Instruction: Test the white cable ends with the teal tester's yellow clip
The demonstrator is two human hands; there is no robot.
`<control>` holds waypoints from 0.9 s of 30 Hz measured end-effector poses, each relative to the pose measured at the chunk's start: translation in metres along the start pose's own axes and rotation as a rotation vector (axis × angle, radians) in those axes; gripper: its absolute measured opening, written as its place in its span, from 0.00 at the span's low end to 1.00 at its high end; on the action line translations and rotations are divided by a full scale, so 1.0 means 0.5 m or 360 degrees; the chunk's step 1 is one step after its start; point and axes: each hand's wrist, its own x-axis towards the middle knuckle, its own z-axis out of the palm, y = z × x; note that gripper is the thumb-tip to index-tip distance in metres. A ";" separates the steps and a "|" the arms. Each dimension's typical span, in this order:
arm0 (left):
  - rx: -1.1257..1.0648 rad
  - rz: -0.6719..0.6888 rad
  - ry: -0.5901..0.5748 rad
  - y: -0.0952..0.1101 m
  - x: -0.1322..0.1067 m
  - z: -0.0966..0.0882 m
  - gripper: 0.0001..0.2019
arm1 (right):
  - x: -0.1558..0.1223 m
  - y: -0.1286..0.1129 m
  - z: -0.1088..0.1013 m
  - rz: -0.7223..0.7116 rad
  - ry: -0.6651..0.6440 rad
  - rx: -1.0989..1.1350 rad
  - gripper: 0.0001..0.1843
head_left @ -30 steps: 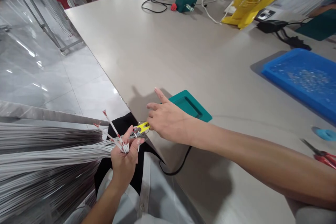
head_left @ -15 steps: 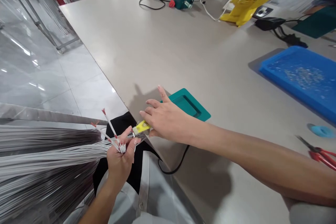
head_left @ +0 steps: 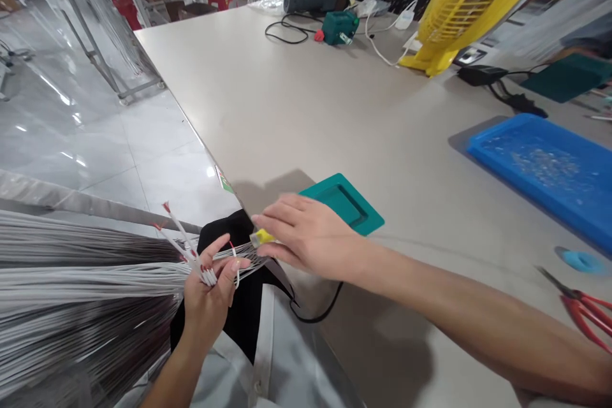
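Note:
My left hand (head_left: 210, 290) is closed round the ends of a thick bundle of white wires (head_left: 86, 280) that runs off to the left; a few red-tipped ends stick up above the fingers. My right hand (head_left: 306, 236) reaches across from the right and pinches a small yellow connector (head_left: 262, 238) right at the wire ends, over the near corner of the beige table (head_left: 306, 102). A teal tray-like pad (head_left: 344, 201) lies just behind my right hand.
A blue tray (head_left: 545, 169) holding small metal parts sits at the right. Red-handled scissors (head_left: 581, 309) and a blue disc (head_left: 581, 260) lie near the right edge. A yellow fan (head_left: 459, 13), a green device (head_left: 339, 27) and cables stand at the back. A black cable (head_left: 318, 311) hangs off the table edge.
My right hand's fingers have lowered and closed further over the yellow connector. Both hands and the wire ends sit slightly lower and further left in view, as my head has shifted.

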 end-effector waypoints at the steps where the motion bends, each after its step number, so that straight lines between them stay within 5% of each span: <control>1: -0.0034 -0.0004 -0.0002 0.001 -0.001 -0.005 0.19 | -0.003 -0.015 0.003 0.0043 0.0107 0.0107 0.15; 8: -0.0257 -0.0046 -0.0200 0.007 -0.018 -0.033 0.09 | 0.008 -0.092 0.064 0.0383 0.0257 0.1275 0.10; 17: -0.0129 -0.0210 -0.0312 0.009 -0.024 -0.047 0.12 | 0.023 -0.088 0.095 0.0967 0.0494 0.2520 0.09; 22: -0.0015 -0.0235 -0.0376 -0.022 -0.022 -0.046 0.10 | 0.022 -0.055 0.060 0.0928 0.0729 0.2553 0.04; 27: 0.0143 -0.0268 -0.0271 -0.021 -0.012 -0.038 0.12 | 0.023 -0.052 0.044 0.0725 0.0519 0.2181 0.04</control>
